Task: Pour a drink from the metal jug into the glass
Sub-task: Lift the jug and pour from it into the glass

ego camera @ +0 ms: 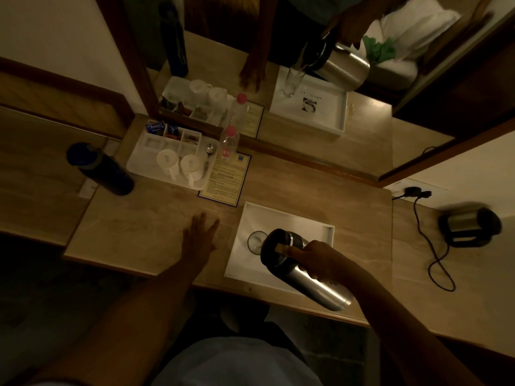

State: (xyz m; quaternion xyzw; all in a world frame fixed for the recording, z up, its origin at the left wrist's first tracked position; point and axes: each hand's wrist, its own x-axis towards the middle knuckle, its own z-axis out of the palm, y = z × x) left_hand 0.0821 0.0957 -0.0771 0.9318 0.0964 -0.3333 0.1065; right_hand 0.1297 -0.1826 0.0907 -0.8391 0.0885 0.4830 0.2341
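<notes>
The metal jug (pixel 312 280), steel with a black lid, is tilted over the white tray (pixel 281 218), its spout end leaning toward the glass (pixel 255 241). My right hand (pixel 320 260) grips the jug near its top, with the thumb on the lid's lever. The clear glass stands upright on the tray, partly hidden by the jug's lid. My left hand (pixel 199 235) rests flat on the table to the left of the tray, fingers spread, holding nothing. The mirror behind repeats the scene.
A white tray with two mugs (pixel 178 165) and sachets stands at the back left, beside a pink-capped bottle (pixel 229 143) and a printed card (pixel 227 178). A dark bottle (pixel 100 168) stands far left. A kettle (pixel 468 227) with its cable sits at the right.
</notes>
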